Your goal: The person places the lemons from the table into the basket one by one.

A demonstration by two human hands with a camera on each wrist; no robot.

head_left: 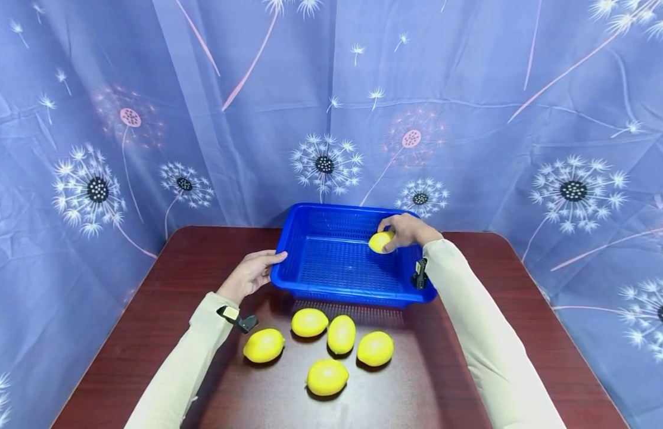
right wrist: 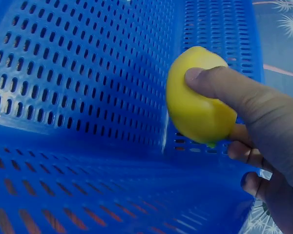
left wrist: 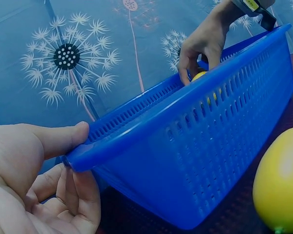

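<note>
A blue perforated plastic basket [head_left: 336,295] stands toward the back of the table. My left hand [head_left: 252,274] grips its left rim, thumb on top and fingers curled beneath, as the left wrist view shows. Inside the basket's right end, my right hand [head_left: 403,231] holds a yellow lemon [right wrist: 200,97] between thumb and fingers. Just in front of the basket lie several more lemons: one lemon [head_left: 264,345] close to my left wrist, another lemon [head_left: 310,322] near the basket's front wall, and a lemon [head_left: 327,377] nearest me.
The dark red-brown wooden table [head_left: 149,357] has rounded back corners. A blue curtain [head_left: 245,149] with dandelion prints hangs right behind it and along both sides. Each wrist carries a small black strapped device, such as the left device [head_left: 239,319].
</note>
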